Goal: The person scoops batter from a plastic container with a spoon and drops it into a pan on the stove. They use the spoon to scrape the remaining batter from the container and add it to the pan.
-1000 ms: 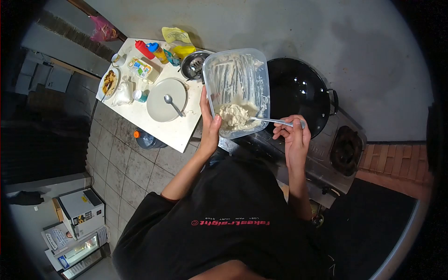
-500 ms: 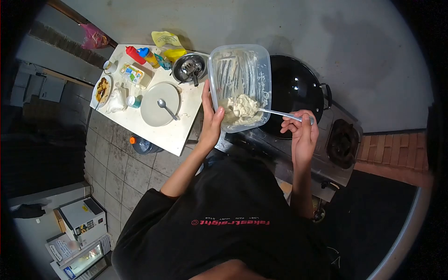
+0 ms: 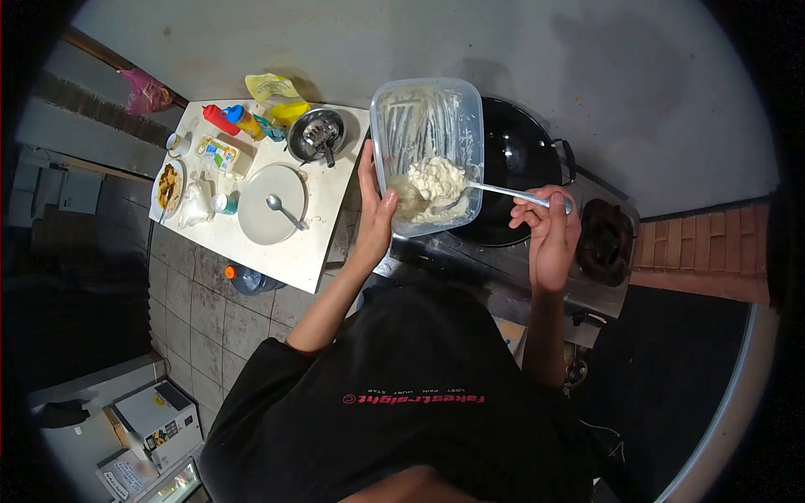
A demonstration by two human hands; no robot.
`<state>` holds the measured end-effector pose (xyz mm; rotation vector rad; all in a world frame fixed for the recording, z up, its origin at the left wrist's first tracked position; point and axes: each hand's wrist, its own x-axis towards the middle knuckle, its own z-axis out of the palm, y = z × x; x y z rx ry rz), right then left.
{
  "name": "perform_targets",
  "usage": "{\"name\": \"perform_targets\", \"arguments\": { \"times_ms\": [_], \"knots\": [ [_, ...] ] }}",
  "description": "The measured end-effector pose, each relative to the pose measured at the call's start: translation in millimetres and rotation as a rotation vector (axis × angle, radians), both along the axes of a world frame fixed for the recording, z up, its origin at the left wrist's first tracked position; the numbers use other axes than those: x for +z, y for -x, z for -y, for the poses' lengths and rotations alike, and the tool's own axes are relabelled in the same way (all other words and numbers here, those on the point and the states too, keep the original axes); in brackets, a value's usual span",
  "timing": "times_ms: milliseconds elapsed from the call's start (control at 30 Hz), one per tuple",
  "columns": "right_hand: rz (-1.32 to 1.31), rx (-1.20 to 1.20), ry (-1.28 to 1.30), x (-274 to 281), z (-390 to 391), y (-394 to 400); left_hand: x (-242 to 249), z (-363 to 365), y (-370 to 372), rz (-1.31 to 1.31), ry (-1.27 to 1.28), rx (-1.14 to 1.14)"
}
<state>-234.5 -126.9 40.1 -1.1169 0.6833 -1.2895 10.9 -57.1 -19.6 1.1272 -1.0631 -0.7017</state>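
Observation:
My left hand [image 3: 375,214] grips the left side of a clear plastic container [image 3: 429,92], thumb over its near edge. The container is tilted, and white streaks coat its inner wall. A lump of thick, creamy white batter [image 3: 436,180] sits in its lower part. My right hand [image 3: 550,239] is closed around the handle of a metal spoon [image 3: 520,194]. The spoon's bowl is inside the container, mostly hidden in the batter. Behind the container, a black wok [image 3: 509,151] rests on the stove.
On the left, a white table [image 3: 293,260] bears a plate [image 3: 256,222] with a spoon, a metal bowl [image 3: 293,138], sauce bottles [image 3: 220,119] and a plate of food [image 3: 170,186]. A bare burner [image 3: 605,241] is at the right. A water jug [image 3: 250,281] stands on the floor.
The spoon has shifted within the batter, and its handle with my right hand sits slightly further right. The view has turned a little, so the table and wok appear shifted left.

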Motion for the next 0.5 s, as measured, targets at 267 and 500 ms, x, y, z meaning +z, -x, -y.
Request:
{"name": "perform_targets", "arguments": {
  "times_ms": [267,500],
  "knots": [
    [-0.050,-0.051,0.006,6,6,7,19,1,11,0.018,-0.045,-0.005],
    [-0.057,-0.033,-0.052,3,5,4,25,-1,13,0.038,-0.067,-0.006]
  ]
}}
